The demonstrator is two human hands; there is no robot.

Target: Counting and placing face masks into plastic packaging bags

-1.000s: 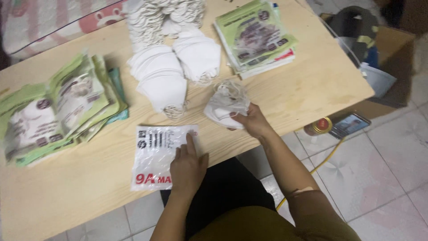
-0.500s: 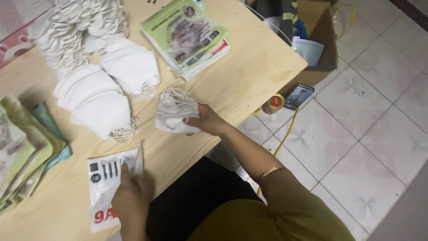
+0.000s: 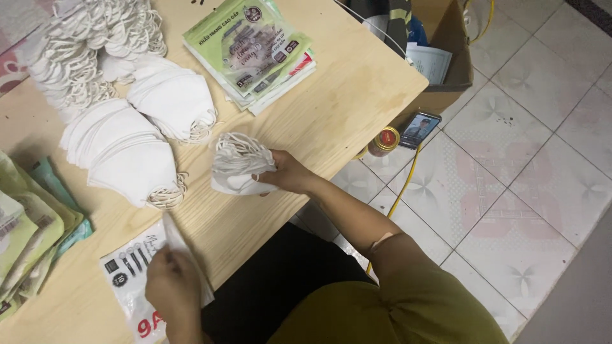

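2 hands [image 3: 167, 283], 1 phone [image 3: 419, 128], 1 jar [image 3: 385, 140], 1 box [image 3: 446, 76].

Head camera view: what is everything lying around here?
Small bundle of white fabric face masks: one, white, gripped in the right hand.
White plastic packaging bag with red and black print: one, table's near edge, under the left hand.
Stacks of white masks: several, white, table's left half.
Green printed packets: one pile, table's far side.
Green pouches: one pile, left edge.
Wooden table: one, light brown.
Cardboard box: one, brown, floor.
Phone: one, floor.
Left hand.
Right hand.
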